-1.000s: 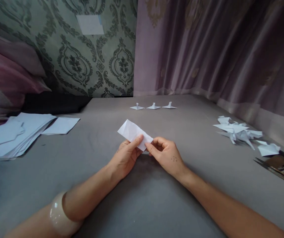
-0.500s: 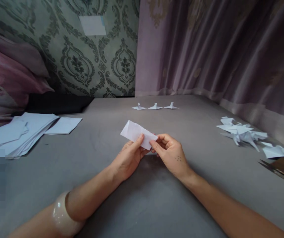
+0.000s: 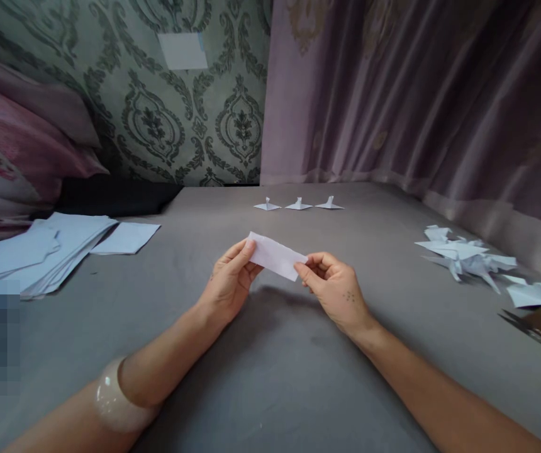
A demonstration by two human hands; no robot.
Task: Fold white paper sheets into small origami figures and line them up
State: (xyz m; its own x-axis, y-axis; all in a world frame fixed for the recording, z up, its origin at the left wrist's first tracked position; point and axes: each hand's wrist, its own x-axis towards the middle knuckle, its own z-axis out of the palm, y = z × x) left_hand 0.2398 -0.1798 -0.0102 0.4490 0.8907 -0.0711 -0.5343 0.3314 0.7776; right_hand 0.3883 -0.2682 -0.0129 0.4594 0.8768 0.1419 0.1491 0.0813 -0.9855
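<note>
A folded white paper (image 3: 276, 255), now a narrow rectangle, is held above the grey surface between both hands. My left hand (image 3: 231, 274) pinches its upper left end, thumb on the front and fingers behind. With thumb and fingertips, my right hand (image 3: 334, 283) grips the lower right end. The fingers behind the paper are partly hidden. Beyond the hands, three small folded paper figures (image 3: 299, 204) stand in a row.
At left lie a stack of white paper (image 3: 70, 242) and a smaller sheet pile (image 3: 126, 238). Several folded paper figures (image 3: 468, 251) are heaped at right, near scissors (image 3: 529, 330). A curtain (image 3: 346, 94) and patterned wall (image 3: 157, 126) stand behind; a black cloth (image 3: 114, 198) lies at back left.
My left hand has slid from the paper's middle to its left end. The paper's pointed left corner now looks folded over, leaving a rectangle. My right hand keeps hold of the right end.
</note>
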